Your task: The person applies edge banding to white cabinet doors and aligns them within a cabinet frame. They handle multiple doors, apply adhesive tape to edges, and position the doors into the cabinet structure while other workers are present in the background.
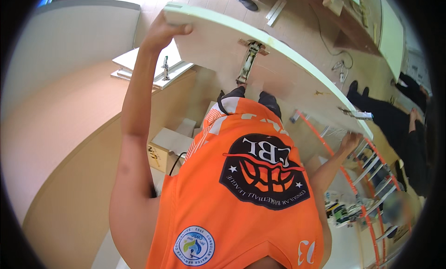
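A white cabinet door (209, 48) is held out in front of me, slanting from upper left down to the right. Two metal cup hinges are on its near face: one hinge (250, 60) close to the middle, another hinge (357, 113) by the right end. My left hand (162, 31) grips the upper left corner, its thumb lying on the near face. At the lower right end, my right hand (351, 141) is closed at the door's edge, partly blurred, its fingers partly hidden.
On the wooden surface at left lie white boards (125, 64) with a hinge (166, 67). An orange stepladder (360, 194) stands at right, beside a person in dark clothes (388, 123). A cardboard box (160, 155) sits below my left arm. A cable (341, 53) crosses the floor.
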Demonstrator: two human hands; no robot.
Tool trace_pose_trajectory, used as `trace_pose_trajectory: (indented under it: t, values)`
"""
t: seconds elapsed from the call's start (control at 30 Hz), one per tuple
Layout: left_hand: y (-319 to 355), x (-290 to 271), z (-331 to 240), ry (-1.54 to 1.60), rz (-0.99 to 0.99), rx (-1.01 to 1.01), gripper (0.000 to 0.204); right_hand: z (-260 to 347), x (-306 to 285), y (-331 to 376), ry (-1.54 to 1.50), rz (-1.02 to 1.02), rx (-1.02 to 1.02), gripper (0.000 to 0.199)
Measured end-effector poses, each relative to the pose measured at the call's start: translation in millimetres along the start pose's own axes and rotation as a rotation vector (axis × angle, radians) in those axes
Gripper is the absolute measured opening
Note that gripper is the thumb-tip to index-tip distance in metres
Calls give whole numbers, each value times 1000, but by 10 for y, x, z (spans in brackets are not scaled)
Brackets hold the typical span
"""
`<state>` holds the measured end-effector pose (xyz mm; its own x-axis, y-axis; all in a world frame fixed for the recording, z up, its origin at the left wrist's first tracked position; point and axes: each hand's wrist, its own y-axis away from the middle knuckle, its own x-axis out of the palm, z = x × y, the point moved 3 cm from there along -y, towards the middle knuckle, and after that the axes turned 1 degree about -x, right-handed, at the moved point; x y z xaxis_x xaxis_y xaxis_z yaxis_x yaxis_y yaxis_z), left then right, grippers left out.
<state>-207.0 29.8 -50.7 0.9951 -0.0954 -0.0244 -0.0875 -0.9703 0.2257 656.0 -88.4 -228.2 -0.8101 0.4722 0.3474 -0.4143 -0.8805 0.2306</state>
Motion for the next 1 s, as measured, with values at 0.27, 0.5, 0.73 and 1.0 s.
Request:
trace_pose_trajectory:
  t: [0.27,0.5,0.73,1.0]
  values:
    - [277,1273,-1256,-428,205,41,46,-1814,-115,131,-243,-183,274,50]
    - [210,2399,-1402,-564,294,36,37,-2625,154,477,-183,-633,643,46]
    - [63,3105,-533,-1048,327,32,42,-1534,864,740,210,-361,256,41]
    - [-93,3146,596,-1193,332,76,41,-874,3268,1376,451,502,112,49]
